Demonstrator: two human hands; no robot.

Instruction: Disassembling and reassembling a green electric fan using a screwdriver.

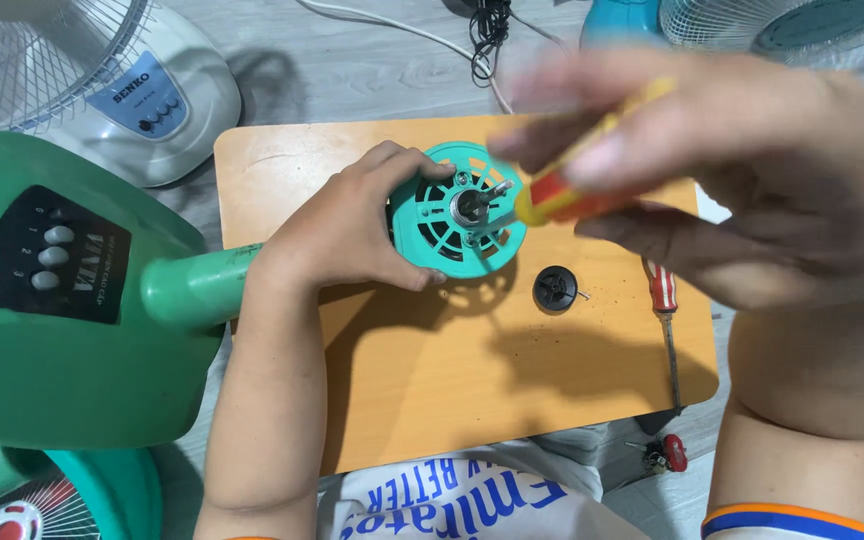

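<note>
Gripped: teal fan motor housing (pixel 457 212), my left hand (pixel 347 230) wrapped round its left side, fingers pressed to the rim, resting on the orange board (pixel 432 380). Right hand (pixel 712 170) pinches a yellow-and-red screwdriver (pixel 572 170), tip at the housing's centre hub. Housing: rigid slotted plastic over what I judge a weighty motor; smooth, likely to twist, best held by the solid outer rim, not the thin ribs. Right of the housing: black knob (pixel 556 289); further right, a spare red-handled screwdriver (pixel 664 300).
</note>
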